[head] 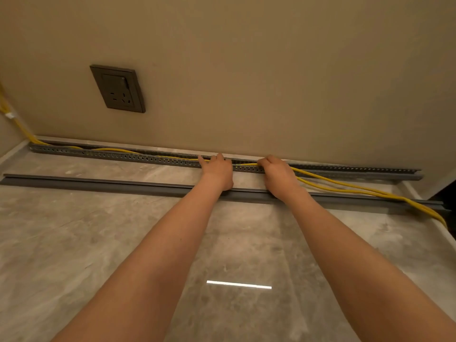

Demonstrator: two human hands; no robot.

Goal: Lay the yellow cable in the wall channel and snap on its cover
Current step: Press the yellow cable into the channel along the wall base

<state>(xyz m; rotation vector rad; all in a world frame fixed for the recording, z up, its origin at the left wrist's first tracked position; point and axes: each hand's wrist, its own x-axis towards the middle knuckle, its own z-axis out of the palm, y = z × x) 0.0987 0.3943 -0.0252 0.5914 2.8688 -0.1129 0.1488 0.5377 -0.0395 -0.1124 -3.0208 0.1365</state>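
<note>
A grey slotted channel point(123, 156) runs along the foot of the wall. The yellow cable point(345, 187) comes down the left corner and lies inside the channel's left half. From my hands rightwards it runs out over the floor as loose strands. My left hand point(217, 171) rests on the channel at mid-length, fingers pressing the cable down. My right hand point(277, 172) is curled around the cable at the channel's front wall. The long grey cover point(98, 184) lies loose on the floor, parallel to the channel and in front of it.
A dark wall socket point(118, 88) sits above the channel at the left. The polished stone floor point(98, 243) stretches towards me. The channel ends at the right near a dark opening point(446, 191). A white tag point(9, 115) hangs on the cable at the far left.
</note>
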